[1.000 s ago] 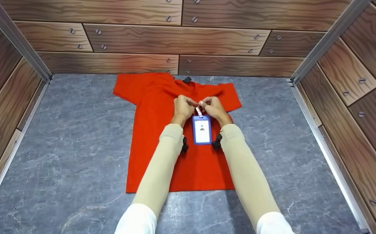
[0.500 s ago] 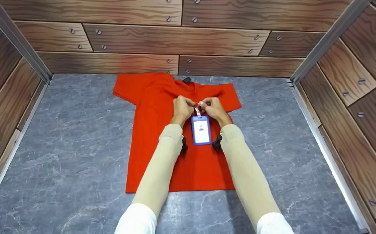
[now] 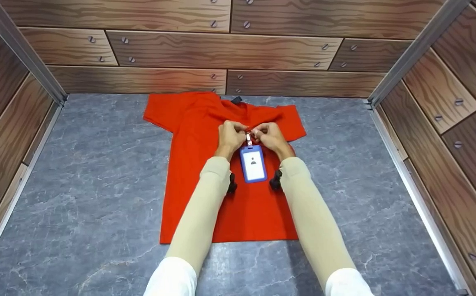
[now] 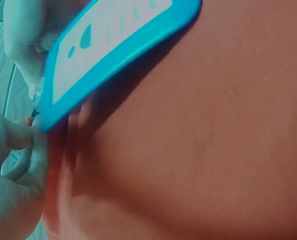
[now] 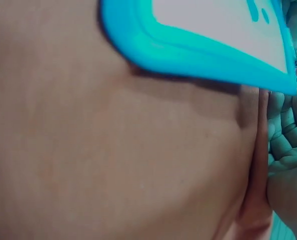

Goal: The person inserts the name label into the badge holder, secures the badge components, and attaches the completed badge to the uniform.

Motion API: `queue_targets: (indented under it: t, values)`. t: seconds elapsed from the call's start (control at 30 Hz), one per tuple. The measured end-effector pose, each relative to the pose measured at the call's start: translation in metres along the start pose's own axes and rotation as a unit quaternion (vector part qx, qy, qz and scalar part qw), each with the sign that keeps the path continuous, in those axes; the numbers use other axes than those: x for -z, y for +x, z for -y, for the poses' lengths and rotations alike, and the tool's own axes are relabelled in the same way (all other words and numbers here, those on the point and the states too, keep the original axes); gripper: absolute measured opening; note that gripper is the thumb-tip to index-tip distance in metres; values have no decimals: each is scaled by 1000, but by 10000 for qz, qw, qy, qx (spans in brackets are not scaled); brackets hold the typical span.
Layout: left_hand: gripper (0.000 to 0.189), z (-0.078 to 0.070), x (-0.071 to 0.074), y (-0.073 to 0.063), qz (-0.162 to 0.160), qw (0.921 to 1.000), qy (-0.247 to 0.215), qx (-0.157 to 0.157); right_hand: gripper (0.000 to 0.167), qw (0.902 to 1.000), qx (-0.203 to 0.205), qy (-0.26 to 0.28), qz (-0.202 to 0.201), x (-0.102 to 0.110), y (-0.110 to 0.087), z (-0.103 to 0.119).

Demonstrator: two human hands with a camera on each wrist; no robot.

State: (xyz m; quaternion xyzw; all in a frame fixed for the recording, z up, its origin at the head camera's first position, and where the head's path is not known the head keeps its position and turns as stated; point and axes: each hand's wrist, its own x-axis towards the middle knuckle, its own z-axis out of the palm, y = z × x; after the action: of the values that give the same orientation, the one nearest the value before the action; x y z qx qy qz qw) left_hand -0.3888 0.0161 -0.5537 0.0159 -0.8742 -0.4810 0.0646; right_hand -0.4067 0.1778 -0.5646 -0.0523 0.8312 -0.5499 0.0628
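A red T-shirt (image 3: pixel 192 164) lies flat, front up, with a small fold raised between both hands. Over its chest hangs a blue badge holder (image 3: pixel 243 164) with a white card, attached to a short strap and metal clip (image 3: pixel 249 139). My left hand (image 3: pixel 230 137) pinches at the top of the clip, thumb and forefinger together. My right hand (image 3: pixel 271 136), its fingertips nearly touching the left's, pinches the raised shirt fabric beside the clip. Fingers hide most of the contact. In the left wrist view, the badge holder (image 4: pixel 121 47) stands off the shirt and casts a shadow.
The shirt rests on a grey marbled surface (image 3: pixel 90 176). Wood-patterned panels (image 3: pixel 221 51) close it in at the back and both sides, with metal strips (image 3: pixel 421 193) along the edges. A black tag (image 3: pixel 236 100) shows at the collar.
The badge holder and its clip have shifted slightly left, and the holder's lower end now slants to the right. My left hand has moved slightly left; the right hand has hardly moved.
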Motion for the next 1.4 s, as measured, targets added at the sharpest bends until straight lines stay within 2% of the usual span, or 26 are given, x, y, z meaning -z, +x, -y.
queue_targets:
  t: [0.43,0.67,1.03,1.27,1.4]
  values:
    - [15,4,2,2,-143,9991,-227,-338,17,9997,11,260,8,2,1,-3]
    - [14,3,4,2,-208,9988,-178,-410,16,9993,85,361,-59,2,-1,-3]
    - [17,2,4,2,-61,9985,-51,-549,18,9967,228,757,-182,1,0,-8]
    - [20,2,3,3,38,9972,-32,-740,14,9961,448,730,-213,1,0,-9]
    - [21,2,2,2,158,9972,43,-735,13,9967,464,634,-212,1,-1,-10]
